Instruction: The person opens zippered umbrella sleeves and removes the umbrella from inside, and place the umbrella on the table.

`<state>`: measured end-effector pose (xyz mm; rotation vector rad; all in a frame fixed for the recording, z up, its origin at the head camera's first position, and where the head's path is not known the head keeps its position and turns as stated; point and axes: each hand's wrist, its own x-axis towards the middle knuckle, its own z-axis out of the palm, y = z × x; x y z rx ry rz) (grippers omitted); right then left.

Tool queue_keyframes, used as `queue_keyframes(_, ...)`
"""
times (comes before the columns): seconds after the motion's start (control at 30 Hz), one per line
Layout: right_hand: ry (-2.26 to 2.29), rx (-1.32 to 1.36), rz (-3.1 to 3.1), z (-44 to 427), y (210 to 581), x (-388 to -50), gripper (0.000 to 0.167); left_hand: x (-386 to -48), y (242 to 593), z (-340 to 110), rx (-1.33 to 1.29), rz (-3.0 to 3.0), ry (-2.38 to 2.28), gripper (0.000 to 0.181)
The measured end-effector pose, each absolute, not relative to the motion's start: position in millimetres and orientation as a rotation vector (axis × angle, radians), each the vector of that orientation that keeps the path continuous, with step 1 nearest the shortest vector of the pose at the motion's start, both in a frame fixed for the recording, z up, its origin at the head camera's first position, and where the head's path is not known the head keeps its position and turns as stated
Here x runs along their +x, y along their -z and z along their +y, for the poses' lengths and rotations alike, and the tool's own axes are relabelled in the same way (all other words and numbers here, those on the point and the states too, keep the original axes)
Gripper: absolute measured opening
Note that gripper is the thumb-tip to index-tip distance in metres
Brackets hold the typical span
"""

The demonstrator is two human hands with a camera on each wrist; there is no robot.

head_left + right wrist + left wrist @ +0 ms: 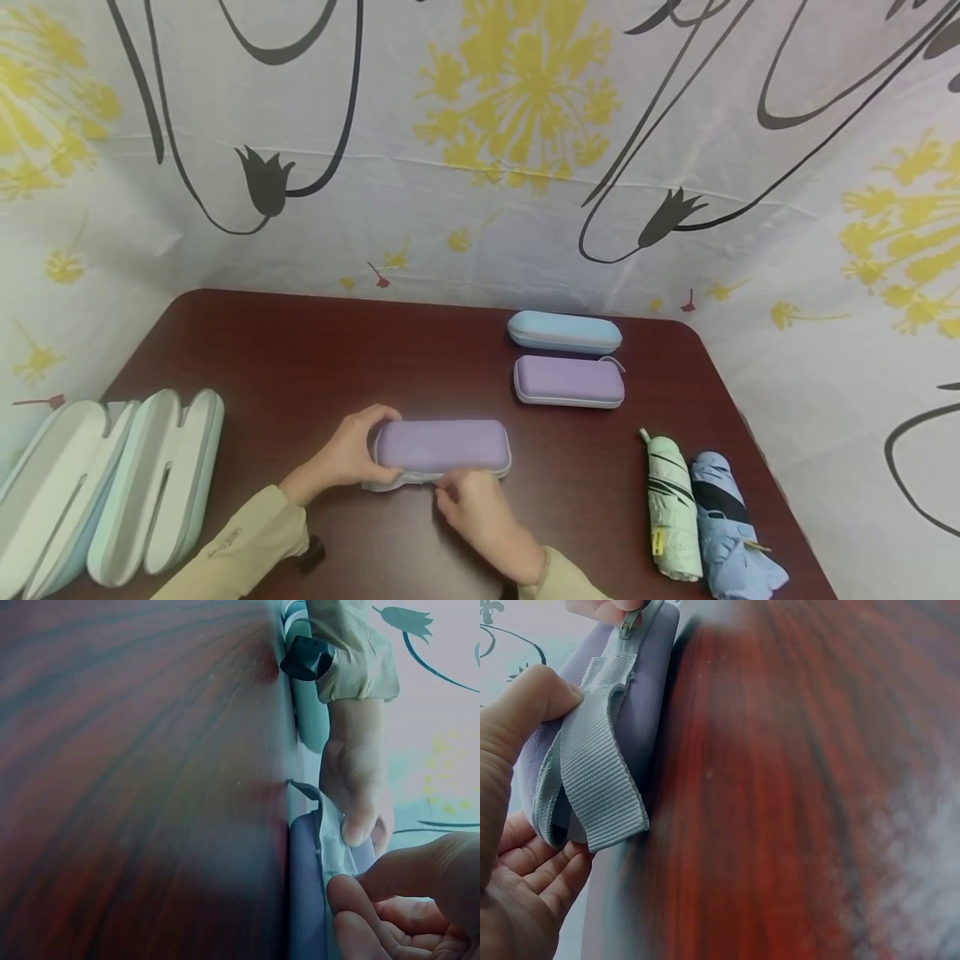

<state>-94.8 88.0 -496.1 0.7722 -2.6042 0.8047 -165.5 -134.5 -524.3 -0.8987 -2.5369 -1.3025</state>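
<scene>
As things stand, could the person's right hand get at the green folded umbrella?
Probably yes: the head view shows only bare table between the right hand and the green folded umbrella. But that hand pinches at the zipper of the nearer purple case, so it would likely have to let go first.

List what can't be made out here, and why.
- Inside of the held purple case: head view, its lid covers it.
- Tip of the zipper pull: left wrist view, covered by the right hand.
- Leftmost open case: head view, cut off by the left edge.
- Table grain: right wrist view, partly blurred.
</scene>
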Motion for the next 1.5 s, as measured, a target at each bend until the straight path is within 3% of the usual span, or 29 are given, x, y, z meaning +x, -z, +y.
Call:
queue_keyframes(0.23,-0.834,0.798,-2.671,84.3,495.1,-97.1,0.008,-165.2,524.3,-133.7,-0.905,-2.53,1.306,0.058)
queue_keyframes(0.4,-0.982,0.88,-2.595,105.9,482.5,-108.6,0.008,-162.3,519.8,-135.2,-0.934,-2.543,1.307,0.059)
queue_keyframes(0.6,-0.944,0.757,-2.512,150.1,476.7,-138.2,0.031,-159.2,513.5,-145.8,-0.953,-2.586,1.4,0.06)
queue_keyframes(0.73,-1.138,0.87,-2.745,174.0,482.6,-151.0,0.051,-160.2,513.6,-151.8,-0.928,-2.605,1.506,0.059)
queue_keyframes(0.9,-1.54,0.996,-2.816,191.7,489.2,-154.7,0.057,-164.2,513.6,-155.4,-0.823,-2.633,1.717,0.058)
queue_keyframes(1.23,-1.638,1.126,-2.659,181.6,480.6,-125.0,0.036,-193.6,509.5,-152.3,-0.819,-2.648,1.809,0.036)
queue_keyframes(1.37,-1.634,1.099,-2.625,167.2,470.5,-108.8,0.03,-198.9,488.3,-139.6,-0.816,-2.692,1.679,0.025)
queue_keyframes(1.5,-1.618,1.02,-2.608,155.6,484.9,-95.2,0.029,-209.7,484.1,-128.4,-0.826,-2.684,1.637,0.016)
